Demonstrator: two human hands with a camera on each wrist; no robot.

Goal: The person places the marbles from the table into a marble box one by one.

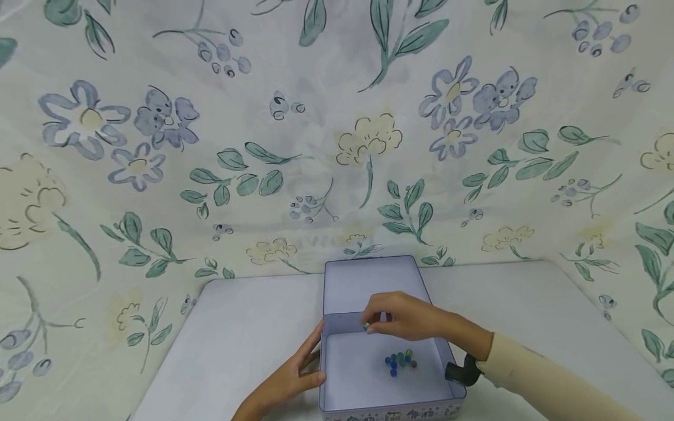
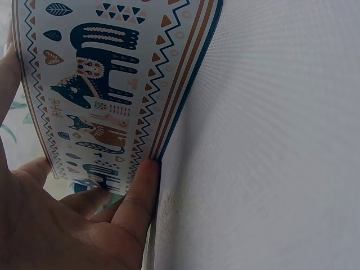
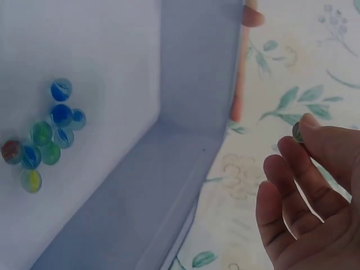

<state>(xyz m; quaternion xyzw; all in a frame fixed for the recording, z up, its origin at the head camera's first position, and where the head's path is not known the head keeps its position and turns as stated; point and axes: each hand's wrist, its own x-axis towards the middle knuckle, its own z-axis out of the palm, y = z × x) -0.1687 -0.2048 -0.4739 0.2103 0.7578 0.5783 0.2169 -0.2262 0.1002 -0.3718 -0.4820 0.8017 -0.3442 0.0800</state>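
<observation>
A pale lilac box (image 1: 347, 386) stands on the white table with its lid tipped back, and several glass marbles (image 1: 401, 359) lie together on its floor. Blue, green, yellow and reddish-brown ones show in the right wrist view. My right hand (image 1: 402, 316) is over the far part of the box and pinches a greenish marble (image 3: 297, 132) between thumb and forefinger. At the box's left side, my left hand (image 1: 297, 374) rests against the outer wall, its fingers spread along the patterned side (image 2: 101, 84), with the thumb near the rim.
The box's open lid (image 1: 374, 283) leans back behind it. White table surface (image 1: 253, 316) extends on both sides. A wall or cloth with flowers and leaves (image 1: 316, 140) rises behind and beside the table. A black wrist device (image 1: 463, 371) sits by the right sleeve.
</observation>
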